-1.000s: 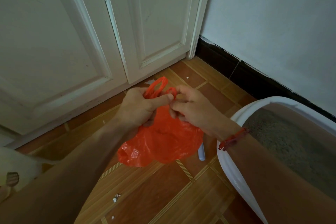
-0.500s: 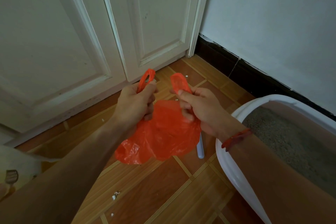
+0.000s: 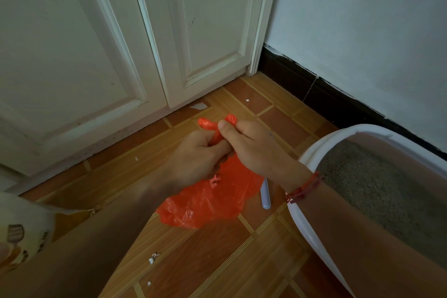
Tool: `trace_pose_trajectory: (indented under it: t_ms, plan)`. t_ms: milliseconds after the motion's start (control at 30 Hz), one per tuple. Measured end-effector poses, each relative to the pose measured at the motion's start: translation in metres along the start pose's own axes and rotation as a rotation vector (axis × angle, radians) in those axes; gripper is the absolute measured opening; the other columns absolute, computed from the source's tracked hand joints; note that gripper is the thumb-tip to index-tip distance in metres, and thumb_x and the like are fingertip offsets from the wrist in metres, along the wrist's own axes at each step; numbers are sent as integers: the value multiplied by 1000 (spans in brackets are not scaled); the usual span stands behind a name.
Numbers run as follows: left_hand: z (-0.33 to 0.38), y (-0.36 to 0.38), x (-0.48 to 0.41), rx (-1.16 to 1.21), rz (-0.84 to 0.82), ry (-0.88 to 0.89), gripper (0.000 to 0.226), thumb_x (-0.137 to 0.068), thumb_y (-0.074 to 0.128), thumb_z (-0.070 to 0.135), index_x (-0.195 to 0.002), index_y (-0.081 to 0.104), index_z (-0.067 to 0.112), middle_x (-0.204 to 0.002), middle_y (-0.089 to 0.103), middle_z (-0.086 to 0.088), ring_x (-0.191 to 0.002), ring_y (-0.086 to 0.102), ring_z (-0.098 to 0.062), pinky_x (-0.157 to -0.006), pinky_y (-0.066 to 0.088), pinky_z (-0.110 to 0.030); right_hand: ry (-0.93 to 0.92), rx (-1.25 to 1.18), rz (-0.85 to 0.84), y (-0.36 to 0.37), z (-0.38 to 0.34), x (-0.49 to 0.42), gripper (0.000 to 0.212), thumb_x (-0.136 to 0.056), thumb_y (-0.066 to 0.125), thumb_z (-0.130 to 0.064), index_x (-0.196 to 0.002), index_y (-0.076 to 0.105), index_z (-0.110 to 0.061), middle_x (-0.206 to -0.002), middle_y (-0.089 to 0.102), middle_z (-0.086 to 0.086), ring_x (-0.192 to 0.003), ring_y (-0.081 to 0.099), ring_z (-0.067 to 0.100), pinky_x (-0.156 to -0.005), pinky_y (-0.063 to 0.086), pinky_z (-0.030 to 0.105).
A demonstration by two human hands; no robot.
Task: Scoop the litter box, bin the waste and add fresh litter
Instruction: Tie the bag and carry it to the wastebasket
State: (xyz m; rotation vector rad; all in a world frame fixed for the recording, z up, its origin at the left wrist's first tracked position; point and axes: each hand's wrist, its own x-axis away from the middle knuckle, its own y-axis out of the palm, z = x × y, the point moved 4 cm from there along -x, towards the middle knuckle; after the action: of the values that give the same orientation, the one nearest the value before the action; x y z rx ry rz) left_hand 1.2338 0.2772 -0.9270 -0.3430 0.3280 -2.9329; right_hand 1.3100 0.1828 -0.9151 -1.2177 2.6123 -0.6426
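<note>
An orange plastic bag (image 3: 208, 198) hangs just above the tiled floor in the middle of the view. My left hand (image 3: 196, 157) and my right hand (image 3: 254, 150) press together at its top, each shut on one of the bag's handles, whose ends stick up between my fingers. The white litter box (image 3: 312, 150) stands at the right, with grey litter (image 3: 367, 191) inside; my right forearm crosses over its near rim. A white scoop handle (image 3: 265, 195) pokes out on the floor behind the bag, the rest hidden.
White panelled cupboard doors (image 3: 145, 43) close off the back. A white wall with a dark skirting board (image 3: 314, 87) runs along the right. A printed pale bag (image 3: 21, 232) sits at the left edge. Small white scraps (image 3: 152, 257) lie on the brown floor tiles.
Half a second ago my hands held the two handles apart and upright. They have come together, and the handles are now bunched between my fingers. The bag hangs slightly lower.
</note>
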Motion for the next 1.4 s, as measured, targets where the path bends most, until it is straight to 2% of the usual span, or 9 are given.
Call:
trace_pose_trajectory:
  t_ms: [167, 267, 433, 667, 867, 1000, 1133, 1267, 1400]
  plan:
    - [-5, 2, 0, 50, -77, -47, 31, -100, 56, 20, -86, 59, -8, -64, 52, -9, -50, 45, -14, -51, 41, -27, 51, -77, 102, 0, 6, 1, 44, -103, 42, -33, -73, 59, -6, -53, 53, -7, -49, 52, 6, -50, 45, 20]
    - [-11, 1, 1, 140, -170, -90, 22, -97, 61, 20, -84, 64, 3, -65, 57, -9, -55, 52, -19, -61, 45, -34, 172, -432, 107, -4, 6, 3, 40, -103, 44, -32, -83, 69, -8, -71, 69, 8, -64, 65, 21, -69, 57, 33]
    - [-23, 2, 5, 229, -320, -170, 25, -85, 65, 27, -81, 66, 3, -65, 59, -13, -62, 59, -28, -70, 50, -39, 287, -876, 39, -3, 13, 0, 35, -101, 46, -30, -82, 64, -7, -73, 61, 4, -65, 52, 16, -78, 45, 36]
    - [-34, -5, 6, 498, -348, -268, 24, -82, 61, 26, -68, 59, 7, -67, 62, -13, -63, 63, -28, -63, 54, -35, 325, -887, -39, -10, 26, 1, 28, -96, 55, -26, -78, 62, -6, -72, 51, 8, -63, 49, 17, -68, 42, 32]
    - [-39, -19, 0, 817, -306, -250, 41, -88, 50, 32, -93, 67, -5, -104, 65, -28, -87, 69, -39, -75, 60, -42, 89, -47, -97, -16, 14, 13, 20, -97, 53, -19, -85, 66, -10, -97, 59, -2, -81, 57, -3, -68, 41, 8]
    - [-50, -24, -3, 793, -149, -348, 43, -82, 47, 26, -101, 65, -8, -96, 64, -25, -85, 65, -39, -94, 53, -55, -206, 392, -82, -2, 24, 12, 21, -100, 49, -29, -97, 69, -20, -105, 54, -6, -91, 55, 4, -76, 46, 15]
    - [-55, -37, -2, 377, -3, -368, 58, -73, 53, 24, -124, 56, -3, -108, 54, -23, -103, 50, -37, -111, 32, -69, -323, 500, 8, 0, 30, 10, 28, -99, 48, -33, -118, 68, -25, -110, 54, -6, -100, 52, 9, -84, 48, 25]
    - [-60, -33, -7, 325, 50, -413, 22, -100, 39, 7, -112, 56, 1, -90, 58, -13, -84, 55, -26, -110, 36, -57, -359, 507, 44, 1, 33, 7, 32, -98, 48, -33, -124, 65, -24, -111, 55, -6, -101, 51, 8, -84, 50, 29]
    - [-70, -36, -11, 360, 95, -434, 25, -104, 40, 8, -115, 60, 0, -84, 60, -10, -73, 57, -21, -98, 44, -50, -415, 512, 86, 1, 31, 8, 37, -97, 45, -33, -126, 65, -20, -108, 57, -3, -99, 52, 8, -83, 49, 25]
